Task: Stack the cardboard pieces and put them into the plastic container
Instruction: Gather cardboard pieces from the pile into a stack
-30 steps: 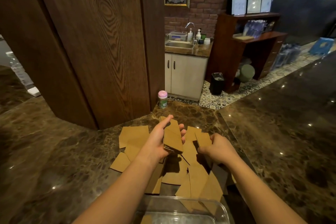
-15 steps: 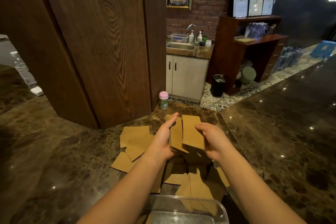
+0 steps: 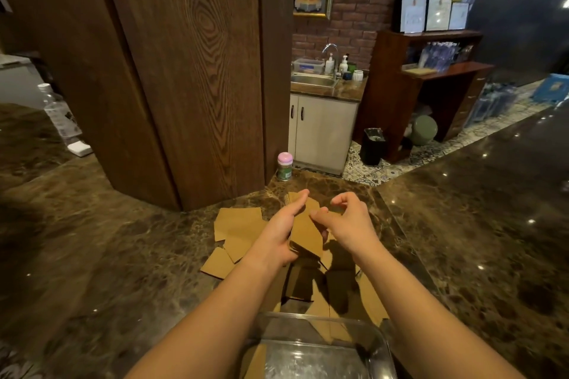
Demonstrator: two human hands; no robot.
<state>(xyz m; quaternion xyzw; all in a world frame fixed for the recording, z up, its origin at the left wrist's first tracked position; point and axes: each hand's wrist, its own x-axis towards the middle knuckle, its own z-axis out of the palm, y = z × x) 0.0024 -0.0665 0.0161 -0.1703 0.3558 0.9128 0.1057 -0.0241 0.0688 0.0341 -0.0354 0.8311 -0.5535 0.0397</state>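
A small stack of brown cardboard pieces [image 3: 306, 232] is held above the marble counter by my left hand [image 3: 278, 229], thumb on the left edge. My right hand [image 3: 346, 220] hovers just right of the stack with its fingers curled and apart, its thumb close to the stack's upper right corner; I cannot tell if it touches. Several loose cardboard pieces [image 3: 238, 224] lie scattered on the counter under and left of my hands. A clear plastic container [image 3: 378, 341] sits at the near edge, between my forearms, with cardboard visible under it.
A wide wooden pillar [image 3: 184, 77] rises from the counter at the back left. A small jar with a pink lid [image 3: 284, 165] stands by its base. A clear bottle [image 3: 60, 115] is at the far left. The dark marble counter [image 3: 477, 240] stretches right.
My right hand brought one cardboard piece up from the counter onto the stack in my left hand and has now let go of it, fingers spread slightly to the right.
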